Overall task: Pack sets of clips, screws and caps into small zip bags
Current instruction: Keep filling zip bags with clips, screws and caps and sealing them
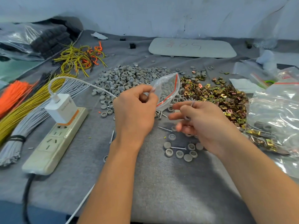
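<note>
Zip bag [168, 89], small, clear, red-striped at its seal, is being held above the cap pile [126, 80] and loose screws [161, 114], beside the brass clips [218, 97]. Its edge is being pinched by the curled fingers of the left hand [134, 110]; grey caps [187, 118] are being gripped between the half-bent fingers of the right hand [203, 122].

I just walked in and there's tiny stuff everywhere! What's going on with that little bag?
A person is packing small parts. The left hand pinches a small clear zip bag, held up off the table. The right hand, beside the bag, holds a few grey caps in its fingers. Behind lie a cap pile and a heap of brassy clips; loose screws lie on the grey cloth.
</note>
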{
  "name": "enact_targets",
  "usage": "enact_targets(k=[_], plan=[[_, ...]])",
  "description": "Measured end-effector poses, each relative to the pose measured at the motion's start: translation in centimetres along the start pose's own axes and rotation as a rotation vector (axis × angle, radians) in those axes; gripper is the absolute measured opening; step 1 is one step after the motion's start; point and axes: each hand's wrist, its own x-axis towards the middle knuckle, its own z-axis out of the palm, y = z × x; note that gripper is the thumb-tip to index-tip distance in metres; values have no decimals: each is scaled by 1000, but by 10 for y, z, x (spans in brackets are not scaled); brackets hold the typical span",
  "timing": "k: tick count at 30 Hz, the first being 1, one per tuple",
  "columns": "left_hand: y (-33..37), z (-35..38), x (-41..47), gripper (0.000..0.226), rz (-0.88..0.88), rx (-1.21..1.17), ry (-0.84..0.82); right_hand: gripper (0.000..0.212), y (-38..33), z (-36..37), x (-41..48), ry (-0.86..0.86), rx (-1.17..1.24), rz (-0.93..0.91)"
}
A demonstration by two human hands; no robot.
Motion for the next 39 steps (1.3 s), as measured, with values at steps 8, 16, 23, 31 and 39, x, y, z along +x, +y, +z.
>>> enact_targets(k=[8,16,23,31,39], plan=[[-1,0,-1,25,-7,1,-19,36,-1,-12,2,98,-771,-223],[0,2,-1,19,-6,31,-15,81,-9,-17,-15,244,-978,-502],[0,2,0,14,-29,45,-8,50,3,-9,-20,-161,-1219,-446],[-2,0,1,14,-12,43,-11,28,9,-2,-20,-228,-1294,-485],[1,-3,2,13,-14,49,-31,17,8,-3,-18,-10,-1090,-432]])
